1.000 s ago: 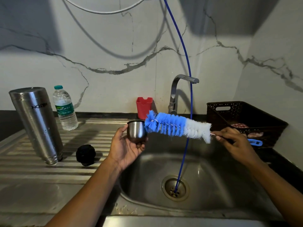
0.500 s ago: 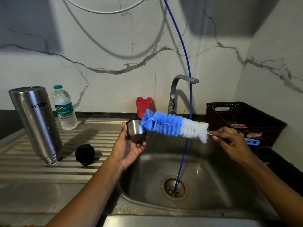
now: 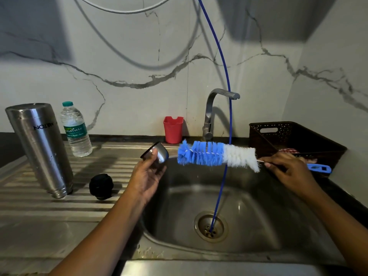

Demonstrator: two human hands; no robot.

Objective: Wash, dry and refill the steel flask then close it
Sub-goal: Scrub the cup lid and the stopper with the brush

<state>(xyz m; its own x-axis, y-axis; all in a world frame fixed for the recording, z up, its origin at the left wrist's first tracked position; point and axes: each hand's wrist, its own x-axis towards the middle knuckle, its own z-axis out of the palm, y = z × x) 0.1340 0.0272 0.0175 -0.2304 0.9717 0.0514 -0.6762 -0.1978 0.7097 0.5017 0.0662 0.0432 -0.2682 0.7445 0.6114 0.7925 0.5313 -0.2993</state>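
The steel flask (image 3: 42,148) stands upside down on the ribbed drainboard at the left. Its black stopper (image 3: 101,186) lies just right of it. My left hand (image 3: 146,176) holds the small steel cup lid (image 3: 159,154) over the sink's left edge, its mouth tilted up and to the left. My right hand (image 3: 286,170) grips the thin handle of a blue and white bottle brush (image 3: 217,155), held level. The blue tip sits a little right of the cup, apart from it. A clear water bottle (image 3: 76,131) stands behind the flask.
The steel sink (image 3: 249,216) lies below my hands, with a blue hose (image 3: 227,116) hanging into its drain. The tap (image 3: 213,112) rises behind it, a red holder (image 3: 172,129) beside it. A dark perforated basket (image 3: 294,140) sits at the right.
The cup's mouth faced the brush before; my left hand has now turned it up and to the left. The brush has drawn slightly right, leaving a gap between tip and cup.
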